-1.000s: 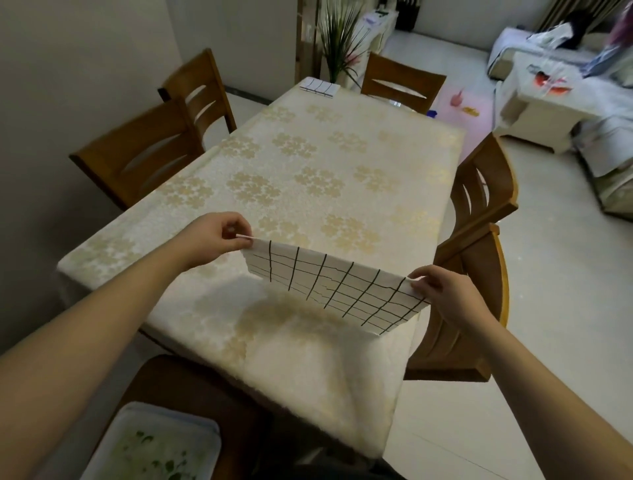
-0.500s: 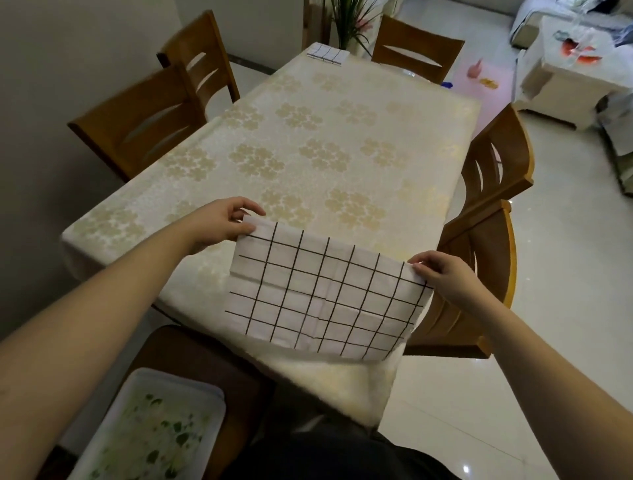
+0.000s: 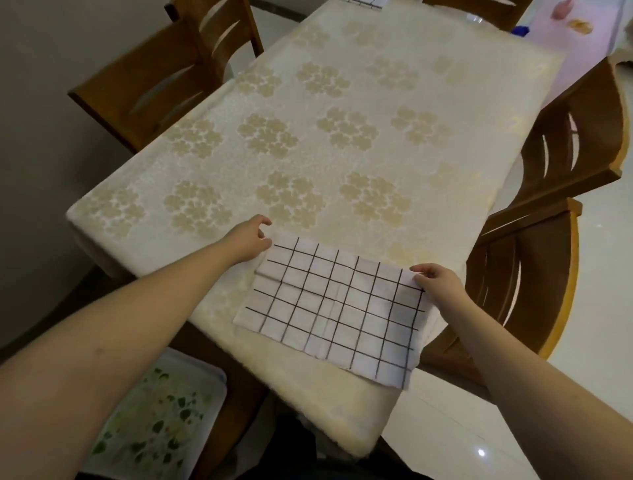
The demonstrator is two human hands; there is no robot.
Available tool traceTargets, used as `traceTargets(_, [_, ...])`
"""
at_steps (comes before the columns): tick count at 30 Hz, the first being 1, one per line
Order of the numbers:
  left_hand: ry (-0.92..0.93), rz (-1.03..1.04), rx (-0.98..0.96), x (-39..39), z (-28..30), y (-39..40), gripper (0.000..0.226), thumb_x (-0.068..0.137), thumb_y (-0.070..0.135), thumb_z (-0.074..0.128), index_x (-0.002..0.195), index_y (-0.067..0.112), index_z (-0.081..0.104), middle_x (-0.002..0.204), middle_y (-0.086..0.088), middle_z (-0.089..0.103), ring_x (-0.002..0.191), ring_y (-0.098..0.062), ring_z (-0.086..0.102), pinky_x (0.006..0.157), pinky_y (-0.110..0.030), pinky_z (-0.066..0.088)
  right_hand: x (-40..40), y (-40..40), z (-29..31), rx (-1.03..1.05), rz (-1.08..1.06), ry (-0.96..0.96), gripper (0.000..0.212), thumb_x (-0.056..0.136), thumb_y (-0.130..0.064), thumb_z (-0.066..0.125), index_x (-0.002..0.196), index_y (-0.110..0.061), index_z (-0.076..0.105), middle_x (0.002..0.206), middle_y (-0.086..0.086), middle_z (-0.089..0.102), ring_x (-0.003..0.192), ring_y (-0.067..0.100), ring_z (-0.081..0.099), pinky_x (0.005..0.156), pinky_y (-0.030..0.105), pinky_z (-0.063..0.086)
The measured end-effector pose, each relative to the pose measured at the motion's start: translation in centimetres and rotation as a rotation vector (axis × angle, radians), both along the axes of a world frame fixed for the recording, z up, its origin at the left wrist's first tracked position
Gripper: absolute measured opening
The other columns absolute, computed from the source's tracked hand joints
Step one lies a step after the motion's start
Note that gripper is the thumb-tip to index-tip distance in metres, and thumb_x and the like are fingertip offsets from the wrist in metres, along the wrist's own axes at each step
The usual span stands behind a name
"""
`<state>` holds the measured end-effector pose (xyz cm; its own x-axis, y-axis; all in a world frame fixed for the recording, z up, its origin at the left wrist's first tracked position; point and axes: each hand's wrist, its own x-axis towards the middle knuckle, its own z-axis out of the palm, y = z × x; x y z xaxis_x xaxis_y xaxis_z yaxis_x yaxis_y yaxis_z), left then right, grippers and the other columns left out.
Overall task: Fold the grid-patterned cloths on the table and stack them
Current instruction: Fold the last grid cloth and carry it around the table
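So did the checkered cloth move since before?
Yes. The checkered cloth came down from the air and now lies flat on the table, at its near right corner, with one corner hanging over the edge.

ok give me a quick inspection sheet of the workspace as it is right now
surface: table under a cream floral tablecloth
job's things: grid cloth lies at the near right corner, its near edge over the table edge; folded grid cloth at the far end
clutter: nothing seen on the table
grippers: left hand at the cloth's far left corner, grip unclear; right hand pinches the far right corner
cables: nothing seen
surroundings: wooden chairs on both sides, white tray with green bits low on the left
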<state>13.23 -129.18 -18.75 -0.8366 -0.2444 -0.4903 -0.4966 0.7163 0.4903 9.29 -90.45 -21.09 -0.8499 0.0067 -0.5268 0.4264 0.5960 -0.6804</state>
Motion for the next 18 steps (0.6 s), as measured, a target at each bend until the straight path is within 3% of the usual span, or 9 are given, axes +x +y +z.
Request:
traceTargets(2, [-0.035,-0.033,-0.068,0.9,-0.9,-0.2,0.043,0.095,0.031,0.056,0.136,0.023,0.045,0.122,-0.005,0.056,0.096,-0.021,0.054,0.079,-0.032,0.044,-0.7,-0.8,-0.4,0.065,0.053,-0.004,0.027,0.093,-0.030,0.058,0.118,-0.017,0.061,0.106,0.004,0.065,0.080,0.023,0.060,0.066,0.033,0.049])
traceTargets(4, [-0.050,-0.043,-0.085,2.1,-1.9,0.5,0.037,0.095,0.030,0.056,0.130,0.022,0.051,0.115,-0.003,0.058,0.094,-0.019,0.056,0.078,-0.031,0.045,-2.2,-1.4,-0.8,0.153,0.134,0.008,0.037,0.090,-0.047,0.057,0.120,-0.026,0.059,0.112,-0.002,0.064,0.096,0.024,0.061,0.082,0.040,0.052])
traceTargets(6, [-0.062,-0.015,-0.074,3.9,-2.5,1.6,0.027,0.095,0.029,0.055,0.120,0.021,0.057,0.101,0.000,0.059,0.087,-0.018,0.058,0.074,-0.032,0.047,-3.6,-2.3,-1.2,0.224,0.255,0.017,0.038,0.088,-0.051,0.056,0.120,-0.033,0.060,0.119,-0.005,0.064,0.108,0.024,0.059,0.093,0.046,0.049])
traceTargets(10, [-0.028,0.065,-0.015,7.3,-2.6,4.6,0.014,0.094,0.026,0.055,0.107,0.021,0.060,0.084,0.004,0.057,0.074,-0.013,0.056,0.059,-0.026,0.044,-5.2,-5.5,-1.8,0.235,0.480,0.011,0.043,0.087,-0.062,0.051,0.119,-0.036,0.062,0.122,-0.008,0.064,0.113,0.024,0.056,0.097,0.046,0.047])
traceTargets(14, [-0.023,0.110,0.043,9.9,-2.4,7.1,0.005,0.094,0.027,0.056,0.097,0.025,0.059,0.080,0.000,0.059,0.073,-0.022,0.059,0.061,-0.030,0.047,-5.4,-8.1,-2.6,0.293,0.731,0.054,0.030,0.095,-0.038,0.045,0.121,-0.037,0.060,0.127,0.001,0.060,0.111,0.029,0.056,0.095,0.044,0.047])
traceTargets(18, [-0.093,0.097,0.084,12.8,-2.7,8.2,0.009,0.091,0.032,0.060,0.095,0.024,0.061,0.082,0.007,0.061,0.072,-0.011,0.057,0.061,-0.022,0.044,-5.5,-10.3,-2.3,0.426,0.835,0.056,0.032,0.091,-0.032,0.052,0.123,-0.031,0.057,0.123,0.002,0.058,0.114,0.029,0.052,0.095,0.041,0.040])
